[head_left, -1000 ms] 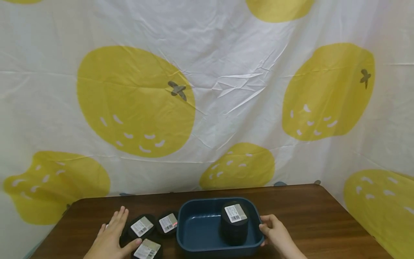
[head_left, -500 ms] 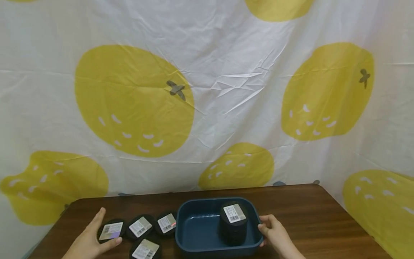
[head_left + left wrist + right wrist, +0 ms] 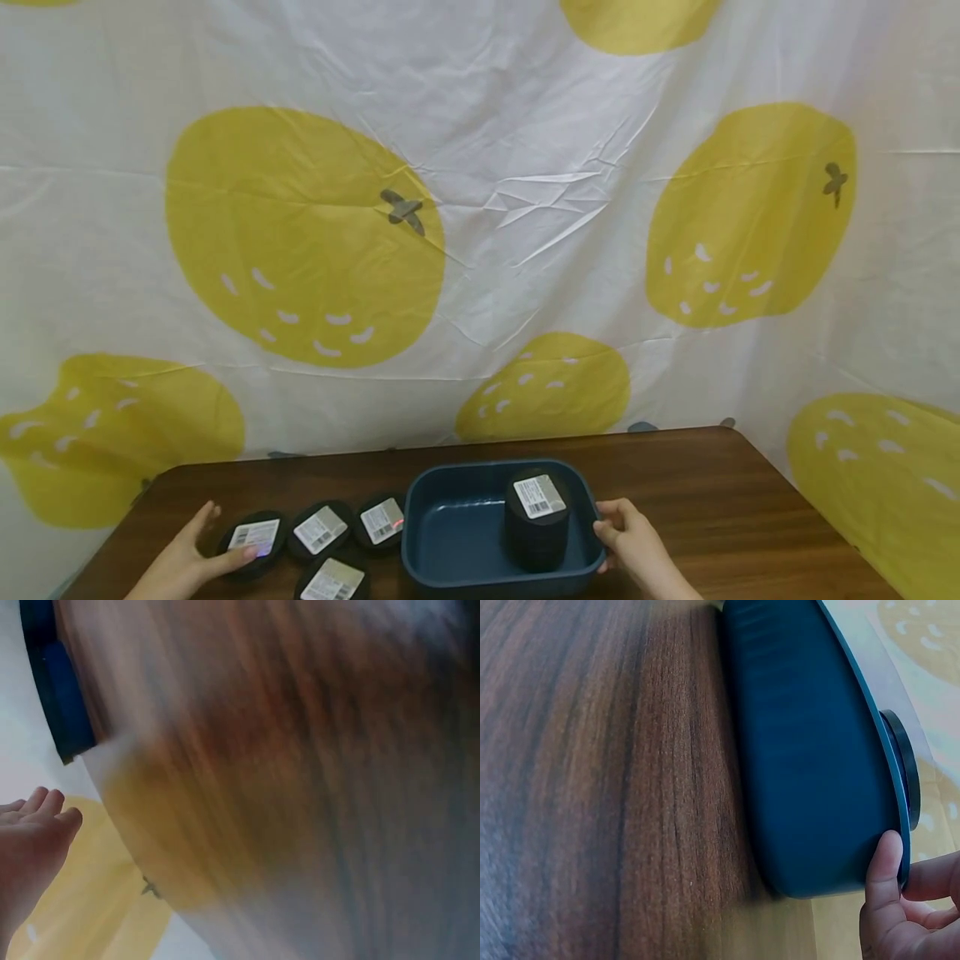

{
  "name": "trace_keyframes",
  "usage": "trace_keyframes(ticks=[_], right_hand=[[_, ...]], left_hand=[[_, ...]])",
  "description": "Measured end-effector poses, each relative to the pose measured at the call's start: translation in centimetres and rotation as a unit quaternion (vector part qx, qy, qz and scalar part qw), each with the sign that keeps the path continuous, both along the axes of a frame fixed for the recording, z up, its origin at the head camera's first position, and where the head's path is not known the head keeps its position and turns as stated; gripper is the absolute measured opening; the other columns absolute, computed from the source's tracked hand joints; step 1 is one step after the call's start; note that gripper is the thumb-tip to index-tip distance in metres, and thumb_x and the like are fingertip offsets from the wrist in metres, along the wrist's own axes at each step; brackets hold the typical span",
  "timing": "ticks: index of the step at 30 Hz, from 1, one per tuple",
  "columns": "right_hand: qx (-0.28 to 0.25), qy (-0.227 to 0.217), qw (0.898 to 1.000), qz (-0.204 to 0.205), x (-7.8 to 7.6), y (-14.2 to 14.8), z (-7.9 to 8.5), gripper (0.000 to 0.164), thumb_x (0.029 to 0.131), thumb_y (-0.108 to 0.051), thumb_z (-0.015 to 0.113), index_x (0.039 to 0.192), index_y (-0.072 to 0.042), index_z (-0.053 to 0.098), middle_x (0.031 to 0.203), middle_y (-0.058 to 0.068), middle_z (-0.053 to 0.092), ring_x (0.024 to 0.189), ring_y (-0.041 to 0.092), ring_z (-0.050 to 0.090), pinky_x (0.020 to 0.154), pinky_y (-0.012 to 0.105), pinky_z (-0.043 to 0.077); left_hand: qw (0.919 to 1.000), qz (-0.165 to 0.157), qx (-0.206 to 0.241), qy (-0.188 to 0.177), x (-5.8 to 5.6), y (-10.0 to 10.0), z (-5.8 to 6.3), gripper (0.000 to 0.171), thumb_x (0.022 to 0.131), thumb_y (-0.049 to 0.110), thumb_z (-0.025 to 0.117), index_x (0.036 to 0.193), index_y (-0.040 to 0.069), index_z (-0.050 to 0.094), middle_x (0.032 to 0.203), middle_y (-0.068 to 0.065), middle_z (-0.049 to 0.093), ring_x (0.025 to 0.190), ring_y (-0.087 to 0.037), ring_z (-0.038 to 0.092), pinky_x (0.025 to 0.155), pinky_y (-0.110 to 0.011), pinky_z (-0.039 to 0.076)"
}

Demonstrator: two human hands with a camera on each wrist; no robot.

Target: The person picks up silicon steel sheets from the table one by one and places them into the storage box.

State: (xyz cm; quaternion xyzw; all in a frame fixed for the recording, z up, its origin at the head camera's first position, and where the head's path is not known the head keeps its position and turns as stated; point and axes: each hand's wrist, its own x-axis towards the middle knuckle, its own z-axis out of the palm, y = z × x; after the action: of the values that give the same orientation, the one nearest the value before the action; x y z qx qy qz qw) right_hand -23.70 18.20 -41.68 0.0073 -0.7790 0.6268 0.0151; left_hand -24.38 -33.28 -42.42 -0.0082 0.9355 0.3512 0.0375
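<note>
My left hand (image 3: 176, 562) is beside the leftmost round black container (image 3: 253, 542), its thumb over the edge of the white barcode label and its fingers apart on the far left side. In the left wrist view the fingers of the left hand (image 3: 34, 844) show relaxed, at the lower left. My right hand (image 3: 637, 546) pinches the right end rim of a dark blue rectangular basin (image 3: 450, 575); in the right wrist view the thumb of the right hand (image 3: 900, 907) lies on the outer wall. Inside the basin, at its right, stands a tall black stack (image 3: 536, 533) with a barcode label on top.
More black round containers with labels lie left of the basin: one container (image 3: 320, 532), another container (image 3: 381, 522) close to the basin wall, and a nearer container (image 3: 332, 581) cut by the frame's bottom. All stand on a brown wooden table (image 3: 690, 467). A lemon-print cloth (image 3: 525, 250) hangs behind.
My left hand has moved left and down, uncovering the leftmost container. The right hand keeps its pinch on the basin rim. The whole scene has shifted slightly left in the head view.
</note>
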Motion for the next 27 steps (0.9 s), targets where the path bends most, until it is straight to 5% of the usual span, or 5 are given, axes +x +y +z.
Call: trace_keyframes(ticks=[7, 16, 27], right_hand=[[0.001, 0.003, 1.0, -0.007, 0.0, -0.1, 0.1, 0.031, 0.083, 0.005, 0.046, 0.11, 0.015, 0.038, 0.079, 0.012, 0.047, 0.05, 0.017, 0.048, 0.045, 0.029, 0.046], [-0.001, 0.003, 1.0, -0.009, 0.1, 0.0, 0.0, 0.03, 0.083, 0.005, 0.046, 0.11, 0.015, 0.038, 0.08, 0.014, 0.047, 0.051, 0.017, 0.049, 0.045, 0.03, 0.047], [-0.004, 0.005, 1.0, -0.009, 0.2, -0.2, 0.0, 0.031, 0.083, 0.004, 0.047, 0.11, 0.015, 0.038, 0.078, 0.01, 0.047, 0.05, 0.017, 0.048, 0.044, 0.03, 0.046]], left_hand=[[0.9998, -0.005, 0.003, -0.016, -0.5, -0.3, -0.7, 0.099, 0.076, 0.04, 0.061, 0.126, -0.02, 0.001, 0.129, -0.038, 0.013, 0.116, -0.052, 0.018, 0.089, -0.06, 0.024], [0.9979, -0.014, -0.063, -0.005, -1.2, 0.1, -1.6, 0.099, 0.072, 0.045, 0.063, 0.121, -0.025, 0.013, 0.122, -0.04, 0.028, 0.108, -0.051, 0.033, 0.082, -0.056, 0.035], [0.9935, -0.018, -0.111, -0.016, -2.2, 0.4, -2.6, 0.107, 0.065, 0.049, 0.068, 0.121, -0.025, 0.015, 0.114, -0.048, 0.022, 0.104, -0.057, 0.027, 0.08, -0.059, 0.034]])
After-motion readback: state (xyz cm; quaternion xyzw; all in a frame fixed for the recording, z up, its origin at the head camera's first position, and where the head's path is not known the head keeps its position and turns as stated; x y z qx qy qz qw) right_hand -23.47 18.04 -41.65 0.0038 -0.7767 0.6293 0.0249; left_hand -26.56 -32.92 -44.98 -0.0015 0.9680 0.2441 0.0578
